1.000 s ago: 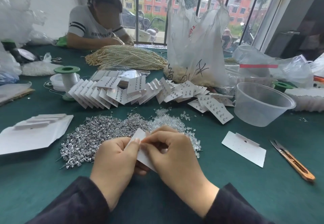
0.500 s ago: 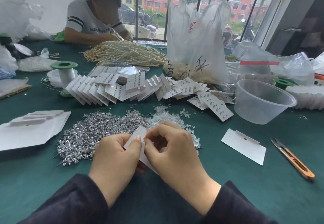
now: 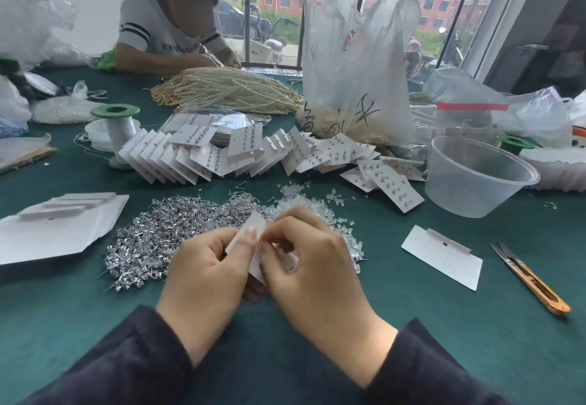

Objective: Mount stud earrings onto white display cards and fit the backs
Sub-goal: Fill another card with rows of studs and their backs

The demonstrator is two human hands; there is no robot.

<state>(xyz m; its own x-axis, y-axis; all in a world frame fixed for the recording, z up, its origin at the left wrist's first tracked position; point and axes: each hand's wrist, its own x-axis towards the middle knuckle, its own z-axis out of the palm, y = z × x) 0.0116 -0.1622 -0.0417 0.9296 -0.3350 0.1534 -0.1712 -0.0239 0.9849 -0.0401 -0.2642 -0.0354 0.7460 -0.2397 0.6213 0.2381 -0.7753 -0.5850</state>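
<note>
In the head view we see both hands low in the middle, above the green counter (image 3: pixel 412 325). The left hand (image 3: pixel 206 274) pinches the white display card (image 3: pixel 258 230) at its left edge, with the thumb on the front. The right hand (image 3: pixel 317 265) curls its fingers on the right part of the same card and grips it; we cannot tell if a stud or a back is between its fingertips. Just beyond the hands lie the pile of silver stud earrings (image 3: pixel 158 233) and, to its right, the clear backs (image 3: pixel 310 204). Farther away the filled cards (image 3: pixel 196 157) lie in overlapping rows. On the right we see a blank card (image 3: pixel 442 257), orange snips (image 3: pixel 529 279) and a plastic tub (image 3: pixel 475 179).
</note>
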